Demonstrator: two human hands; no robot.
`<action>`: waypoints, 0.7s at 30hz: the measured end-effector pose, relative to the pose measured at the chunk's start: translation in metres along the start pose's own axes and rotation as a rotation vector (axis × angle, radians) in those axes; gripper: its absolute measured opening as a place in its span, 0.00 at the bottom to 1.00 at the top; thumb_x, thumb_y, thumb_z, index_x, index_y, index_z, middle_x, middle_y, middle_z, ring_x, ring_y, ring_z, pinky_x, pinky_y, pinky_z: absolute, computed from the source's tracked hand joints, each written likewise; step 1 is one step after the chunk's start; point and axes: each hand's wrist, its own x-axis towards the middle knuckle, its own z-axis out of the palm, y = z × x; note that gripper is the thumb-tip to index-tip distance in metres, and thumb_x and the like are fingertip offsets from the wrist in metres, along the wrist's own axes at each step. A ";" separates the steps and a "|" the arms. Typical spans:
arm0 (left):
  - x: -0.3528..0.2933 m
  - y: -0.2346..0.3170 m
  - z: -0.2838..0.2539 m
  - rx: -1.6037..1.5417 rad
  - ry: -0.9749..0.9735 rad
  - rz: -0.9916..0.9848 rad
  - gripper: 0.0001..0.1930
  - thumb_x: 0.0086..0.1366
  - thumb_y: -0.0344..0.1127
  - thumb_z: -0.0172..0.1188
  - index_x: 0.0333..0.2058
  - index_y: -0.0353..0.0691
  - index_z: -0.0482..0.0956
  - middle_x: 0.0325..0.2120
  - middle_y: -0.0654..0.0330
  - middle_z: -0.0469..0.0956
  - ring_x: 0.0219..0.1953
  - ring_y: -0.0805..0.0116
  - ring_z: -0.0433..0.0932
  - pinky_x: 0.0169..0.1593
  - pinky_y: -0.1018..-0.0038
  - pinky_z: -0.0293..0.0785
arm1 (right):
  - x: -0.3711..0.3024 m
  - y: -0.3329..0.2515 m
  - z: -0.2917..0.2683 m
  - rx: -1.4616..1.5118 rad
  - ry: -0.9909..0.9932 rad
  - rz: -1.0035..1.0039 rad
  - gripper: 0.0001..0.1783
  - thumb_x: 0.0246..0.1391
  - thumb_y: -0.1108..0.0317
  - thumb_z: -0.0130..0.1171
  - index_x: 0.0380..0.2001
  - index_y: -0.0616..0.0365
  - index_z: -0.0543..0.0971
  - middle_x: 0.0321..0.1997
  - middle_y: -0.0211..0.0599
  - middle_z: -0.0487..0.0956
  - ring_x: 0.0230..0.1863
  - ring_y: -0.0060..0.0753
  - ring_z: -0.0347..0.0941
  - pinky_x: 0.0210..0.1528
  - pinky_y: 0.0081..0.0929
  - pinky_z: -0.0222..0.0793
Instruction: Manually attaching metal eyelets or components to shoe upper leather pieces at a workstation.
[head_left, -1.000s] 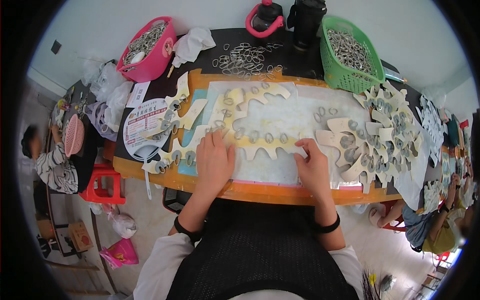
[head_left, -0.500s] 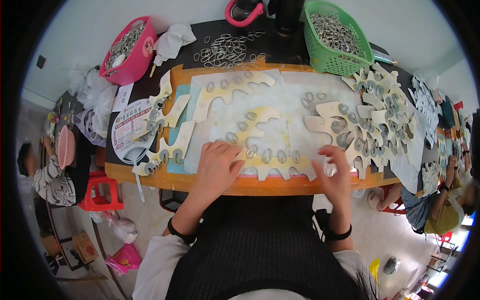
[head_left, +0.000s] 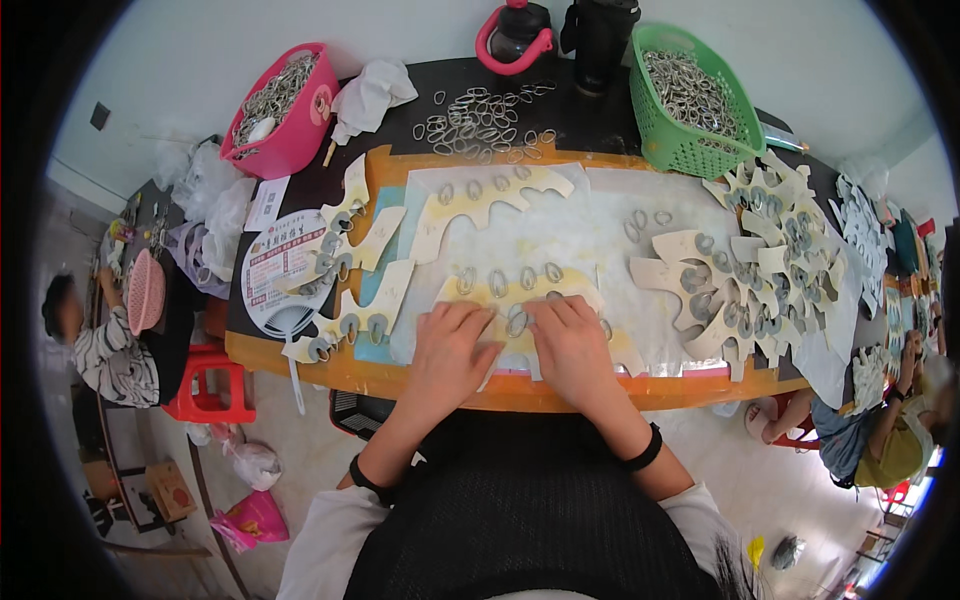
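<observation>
Cream cut-out strips with scalloped edges bear grey oval metal rings. Two lie close in front of me: the nearer strip (head_left: 625, 350) is partly under my hands, and the farther strip (head_left: 515, 292) has its row of rings in view. My left hand (head_left: 455, 348) rests at the nearer strip's left end, thumb apart from the fingers. Bent forward over the same strip, my right hand (head_left: 575, 345) covers part of its ring row. One oval ring (head_left: 517, 323) shows between the hands, by the right fingertips. Beyond lies another ringed strip (head_left: 490, 200).
Many ringed strips (head_left: 710, 262) are piled at the right, with more (head_left: 385, 240) at the left. Loose rings (head_left: 475, 125) lie at the back between a pink basket (head_left: 310, 110) and a green basket (head_left: 665, 125). A white fan (head_left: 270, 285) is at left. Other people sit at both sides.
My right hand has come left and down onto the nearer strip. The farther strip, slanted before, now lies nearly level along the nearer one. The view has shifted slightly.
</observation>
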 end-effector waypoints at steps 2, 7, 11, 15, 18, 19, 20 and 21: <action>-0.003 -0.004 0.006 -0.143 -0.018 -0.033 0.15 0.52 0.26 0.65 0.40 0.35 0.76 0.41 0.50 0.76 0.45 0.48 0.75 0.49 0.62 0.71 | -0.001 0.000 0.002 -0.038 -0.019 -0.039 0.18 0.42 0.77 0.55 0.41 0.63 0.78 0.41 0.41 0.77 0.47 0.44 0.71 0.48 0.36 0.67; -0.006 0.000 0.009 -0.220 -0.057 -0.018 0.10 0.55 0.23 0.62 0.36 0.33 0.72 0.43 0.48 0.76 0.45 0.44 0.76 0.46 0.63 0.74 | -0.001 -0.003 0.000 -0.106 -0.049 -0.023 0.20 0.43 0.76 0.55 0.44 0.62 0.77 0.45 0.38 0.75 0.50 0.42 0.70 0.50 0.36 0.65; -0.016 0.000 0.007 -0.298 -0.104 0.030 0.11 0.55 0.22 0.62 0.36 0.33 0.71 0.41 0.50 0.78 0.44 0.48 0.78 0.45 0.65 0.75 | 0.002 0.000 0.005 -0.150 -0.023 -0.011 0.20 0.43 0.76 0.54 0.44 0.61 0.77 0.45 0.38 0.75 0.51 0.42 0.70 0.50 0.37 0.65; -0.029 0.006 0.010 -0.638 0.021 -0.241 0.09 0.59 0.21 0.61 0.38 0.33 0.73 0.37 0.57 0.79 0.38 0.67 0.80 0.41 0.75 0.75 | 0.001 0.001 -0.001 0.056 0.052 0.098 0.17 0.44 0.80 0.54 0.41 0.60 0.77 0.42 0.40 0.77 0.47 0.44 0.72 0.46 0.38 0.68; -0.035 -0.002 0.021 -0.916 0.041 -0.400 0.08 0.62 0.22 0.60 0.40 0.32 0.75 0.35 0.60 0.79 0.35 0.77 0.78 0.38 0.81 0.74 | 0.000 -0.006 -0.013 0.317 0.074 0.228 0.14 0.47 0.80 0.55 0.40 0.59 0.76 0.38 0.41 0.78 0.41 0.46 0.74 0.42 0.38 0.70; -0.036 -0.004 0.023 -0.944 0.030 -0.416 0.08 0.62 0.22 0.60 0.41 0.32 0.75 0.34 0.61 0.79 0.35 0.79 0.77 0.39 0.81 0.74 | -0.001 -0.008 -0.016 0.397 0.068 0.264 0.13 0.48 0.80 0.56 0.39 0.58 0.76 0.36 0.41 0.78 0.39 0.46 0.75 0.40 0.38 0.71; -0.037 -0.005 0.024 -0.972 0.019 -0.432 0.09 0.63 0.22 0.60 0.42 0.32 0.75 0.34 0.62 0.78 0.36 0.80 0.77 0.40 0.82 0.74 | -0.001 -0.007 -0.016 0.418 0.009 0.228 0.12 0.49 0.79 0.57 0.38 0.58 0.76 0.36 0.41 0.78 0.38 0.45 0.75 0.39 0.37 0.72; -0.036 -0.004 0.023 -1.023 0.009 -0.453 0.09 0.62 0.22 0.60 0.42 0.31 0.75 0.34 0.62 0.79 0.36 0.80 0.77 0.40 0.82 0.74 | -0.003 -0.005 -0.017 0.437 -0.047 0.196 0.11 0.49 0.79 0.58 0.38 0.58 0.76 0.35 0.40 0.78 0.37 0.44 0.75 0.38 0.35 0.72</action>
